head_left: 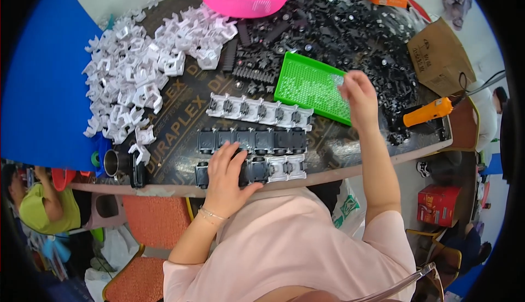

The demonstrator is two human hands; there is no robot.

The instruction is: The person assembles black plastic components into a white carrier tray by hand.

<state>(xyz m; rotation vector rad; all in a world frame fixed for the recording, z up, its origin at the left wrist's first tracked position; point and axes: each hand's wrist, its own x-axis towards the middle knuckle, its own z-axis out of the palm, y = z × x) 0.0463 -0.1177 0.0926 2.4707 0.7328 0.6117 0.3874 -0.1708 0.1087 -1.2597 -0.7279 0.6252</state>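
Note:
My left hand (225,175) lies spread over the nearest row of small car-like plastic pieces, fingers apart and resting on its black units. At that row's right end, white pieces (287,168) show metal axles or pins. Just beyond is a row of black-topped pieces (251,139), and past it a row of white pieces (260,111). Above the right edge of a green perforated tray (311,81), my right hand (358,93) is raised with its fingers pinched. What it holds, if anything, is too small to see. Tiny shiny parts lie in the tray.
White plastic parts (128,67) are heaped at left, black parts (328,31) at the back and right. A pink basket (240,9) holds white pieces. An orange tool (426,112) and cardboard box (440,56) stand right; a metal cup (113,163) sits near left. Other people are nearby.

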